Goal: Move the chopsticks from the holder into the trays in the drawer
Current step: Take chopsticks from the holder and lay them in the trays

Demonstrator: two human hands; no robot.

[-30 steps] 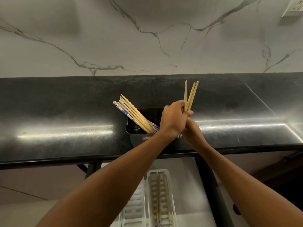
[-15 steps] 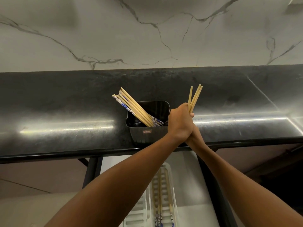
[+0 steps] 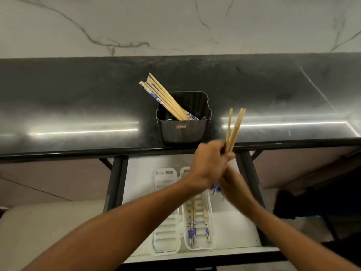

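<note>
While both hands clasp one bundle, head view: left hand point(image 3: 210, 165) and right hand point(image 3: 233, 184) pinch three tan wooden chopsticks point(image 3: 234, 128), near-vertical, above two white slotted trays point(image 3: 166, 210) directly below. Black plastic holder point(image 3: 183, 132) on dark table point(image 3: 78, 114) retains roughly six.

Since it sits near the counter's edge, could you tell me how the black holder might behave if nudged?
The black holder probably tips leftward easily: its remaining chopsticks lean out over that rim. It looks like light plastic, so it likely slides on the glossy counter.
</note>
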